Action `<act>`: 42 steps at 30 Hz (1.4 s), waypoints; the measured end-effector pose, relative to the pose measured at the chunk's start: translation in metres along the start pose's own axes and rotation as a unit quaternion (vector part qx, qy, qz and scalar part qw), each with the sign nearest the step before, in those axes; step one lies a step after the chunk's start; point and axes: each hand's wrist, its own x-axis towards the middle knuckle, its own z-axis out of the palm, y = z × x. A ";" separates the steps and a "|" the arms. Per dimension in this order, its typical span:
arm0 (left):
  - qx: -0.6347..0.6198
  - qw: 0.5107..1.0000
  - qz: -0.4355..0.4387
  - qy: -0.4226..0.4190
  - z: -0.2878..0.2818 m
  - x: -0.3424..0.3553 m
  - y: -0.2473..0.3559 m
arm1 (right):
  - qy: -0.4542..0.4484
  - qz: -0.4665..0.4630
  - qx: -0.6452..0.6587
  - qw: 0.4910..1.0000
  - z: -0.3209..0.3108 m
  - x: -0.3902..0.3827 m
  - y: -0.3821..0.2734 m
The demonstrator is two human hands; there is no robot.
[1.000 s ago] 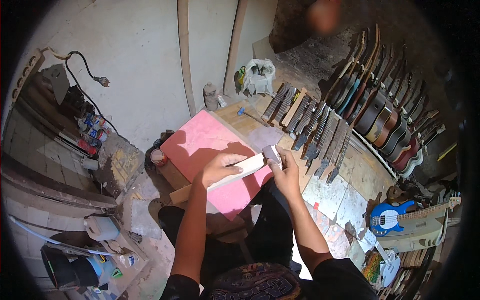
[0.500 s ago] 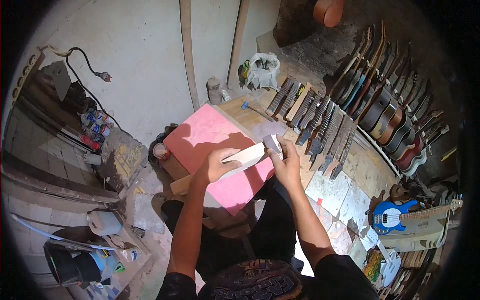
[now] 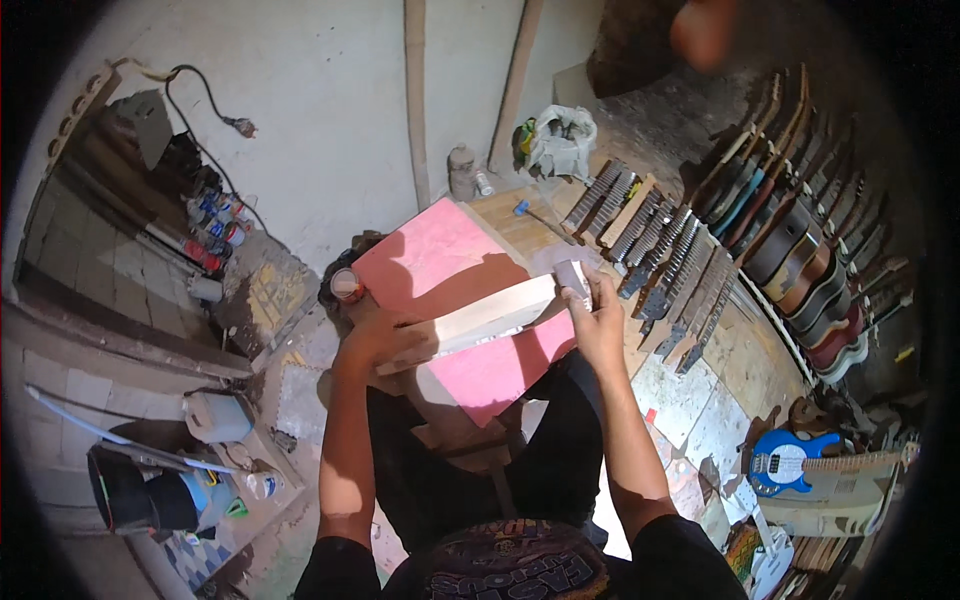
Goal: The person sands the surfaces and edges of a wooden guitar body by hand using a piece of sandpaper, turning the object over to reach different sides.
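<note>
A long pale wooden bar [image 3: 485, 314] hangs at a slant above the pink board [image 3: 440, 250] in front of me. My left hand [image 3: 385, 340] is closed around its lower left end. At the upper right end, my right hand [image 3: 600, 318] is closed on a grey-brown folded sheet that looks like sandpaper [image 3: 572, 277], pressed against the bar's tip. The right thumb lies over the sheet's near side. Part of the bar's left end is hidden by my left fingers.
Several fretted guitar necks [image 3: 650, 235] lie right of the pink board, with a blue-headed hammer [image 3: 521, 207] nearby. Acoustic guitars [image 3: 790, 265] lean in a row at the right. A blue bass guitar [image 3: 785, 462] lies lower right. A can [image 3: 346, 286] stands by the board's left edge.
My left hand has slid left along the wooden bar to its lower end, baring more of the wood. My right hand stays at the other end with the sheet. The view has shifted slightly.
</note>
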 end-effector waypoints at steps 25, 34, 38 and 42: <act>-0.023 0.987 0.020 0.160 0.025 0.009 -0.017 | 0.005 0.031 0.006 0.999 0.007 -0.005 -0.046; 0.095 0.973 -0.082 0.193 0.030 0.005 0.025 | 0.031 -0.008 0.017 0.999 0.016 -0.003 -0.033; 0.041 0.979 -0.009 0.201 0.032 0.012 -0.005 | 0.036 -0.035 0.006 0.999 0.015 0.000 -0.026; -0.101 0.991 -0.003 0.092 0.014 0.004 -0.028 | 0.036 -0.049 -0.017 0.998 0.017 0.001 -0.024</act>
